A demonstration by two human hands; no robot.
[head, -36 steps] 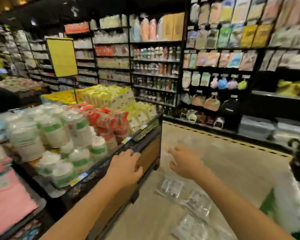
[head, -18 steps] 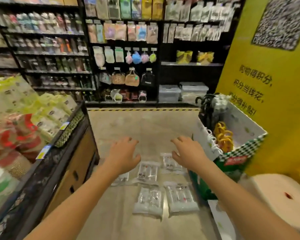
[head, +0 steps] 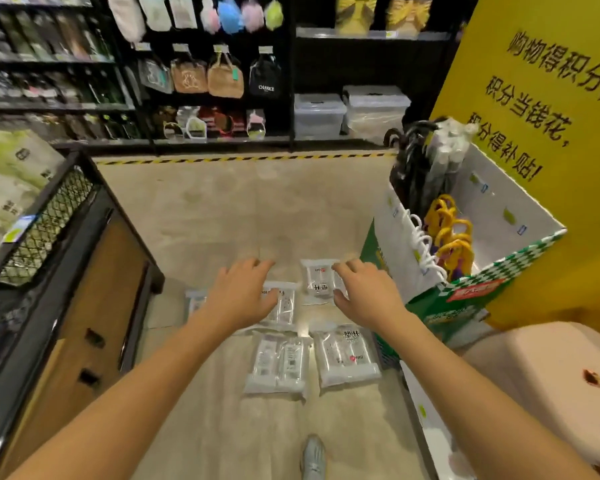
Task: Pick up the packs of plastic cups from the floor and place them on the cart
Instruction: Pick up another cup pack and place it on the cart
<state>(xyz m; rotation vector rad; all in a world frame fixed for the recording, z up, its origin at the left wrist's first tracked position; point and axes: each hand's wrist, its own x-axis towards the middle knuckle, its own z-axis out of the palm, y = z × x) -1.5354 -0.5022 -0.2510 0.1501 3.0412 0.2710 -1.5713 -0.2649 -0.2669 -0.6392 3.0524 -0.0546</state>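
Nearer cup packs (head: 278, 365) now | L grip (head: 239, 296) spread over mid pack (head: 286, 306) | R grip (head: 364, 294) spread over far pack (head: 317, 278)

Looking forward and down from head height through one wide-angle lens, straight lines bowing toward the edges. Facing along the floor (head: 239, 209) toward dark shelving (head: 49, 105) at the top of frame. Framing both forearms from the bottom corners up to the left hand (head: 243, 296) and right hand (head: 364, 296) near centre. Sitting well above the packs of plastic cups (head: 345, 358). Clipping the cart (head: 94, 289) at the left edge, a display box (head: 499, 216) at right, a shoe (head: 314, 457) at the bottom edge
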